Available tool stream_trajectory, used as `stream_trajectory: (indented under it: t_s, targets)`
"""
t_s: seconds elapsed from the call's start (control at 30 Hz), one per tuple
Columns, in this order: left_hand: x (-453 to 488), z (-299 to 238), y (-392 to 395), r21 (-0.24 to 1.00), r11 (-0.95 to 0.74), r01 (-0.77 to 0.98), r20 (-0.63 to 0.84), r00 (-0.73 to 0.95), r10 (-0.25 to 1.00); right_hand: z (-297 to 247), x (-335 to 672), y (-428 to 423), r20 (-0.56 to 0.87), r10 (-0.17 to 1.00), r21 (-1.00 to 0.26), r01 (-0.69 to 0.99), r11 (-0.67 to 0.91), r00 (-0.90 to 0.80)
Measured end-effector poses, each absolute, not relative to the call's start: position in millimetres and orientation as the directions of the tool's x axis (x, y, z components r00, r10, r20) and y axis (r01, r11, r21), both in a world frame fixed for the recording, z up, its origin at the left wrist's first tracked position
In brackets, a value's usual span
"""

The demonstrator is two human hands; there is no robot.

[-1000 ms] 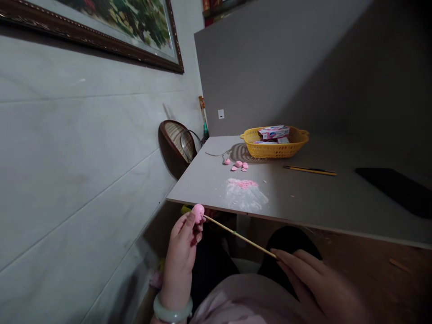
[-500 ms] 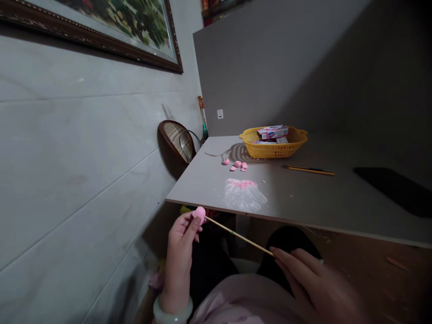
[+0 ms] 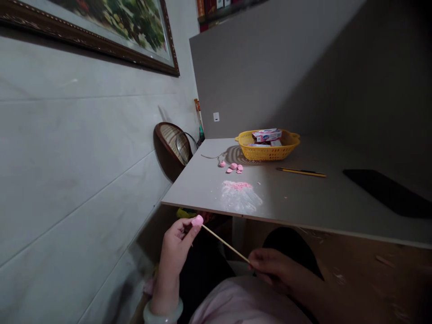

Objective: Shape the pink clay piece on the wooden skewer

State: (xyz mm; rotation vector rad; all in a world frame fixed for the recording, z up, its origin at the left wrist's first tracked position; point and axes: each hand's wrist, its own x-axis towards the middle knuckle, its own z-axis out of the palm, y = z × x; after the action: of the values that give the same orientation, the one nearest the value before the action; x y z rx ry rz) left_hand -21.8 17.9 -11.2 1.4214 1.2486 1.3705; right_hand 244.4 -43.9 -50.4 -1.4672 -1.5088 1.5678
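left hand: forearm angled up, fingers pinching pink ball near table edge | right hand: lower, fingers gripping thin wooden stick | stick tip at ball, insertion unclear; other end hidden in right hand

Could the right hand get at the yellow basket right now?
Probably not straight away: the right hand holds the stick, and the basket sits well back on the table, past its near edge.

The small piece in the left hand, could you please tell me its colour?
The piece is pink, as the head view shows.
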Motion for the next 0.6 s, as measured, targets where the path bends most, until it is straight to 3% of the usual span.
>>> stream_trajectory:
  t_s: [0.07,0.13,0.23,0.27,0.37,0.43,0.5,0.6]
  targets:
    - [-22,-13,20,0.974,-0.191,0.12,0.202,-0.095,0.975,-52,239,-52,-0.283,0.934,-0.927,0.312,-0.208,-0.217]
    - [-22,-16,22,0.982,-0.162,0.098,0.173,-0.127,0.977,-50,238,-64,-0.127,0.991,-0.905,0.413,-0.098,-0.044]
    - [-20,-19,23,0.988,-0.138,0.062,0.146,-0.149,0.978,-46,245,-76,0.169,0.976,-0.764,0.643,0.042,0.136]
    - [-19,-19,23,0.988,-0.142,0.053,0.148,-0.145,0.978,-46,248,-77,0.173,0.976,-0.763,0.644,0.045,0.136]
    - [-17,-17,23,0.981,-0.184,0.059,0.189,-0.108,0.976,-51,256,-69,-0.169,0.985,-0.907,0.398,-0.138,-0.044]
    - [-15,-14,23,0.976,-0.206,0.068,0.21,-0.053,0.976,-57,257,-61,-0.388,0.888,-0.906,0.278,-0.319,-0.248]
    - [-14,-10,22,0.976,-0.204,0.076,0.204,0.004,0.979,-62,256,-57,-0.46,0.815,-0.884,0.266,-0.383,-0.353]
    - [-11,-8,22,0.978,-0.186,0.098,0.187,-0.001,0.982,-60,254,-62,-0.44,0.841,-0.893,0.253,-0.373,-0.315]
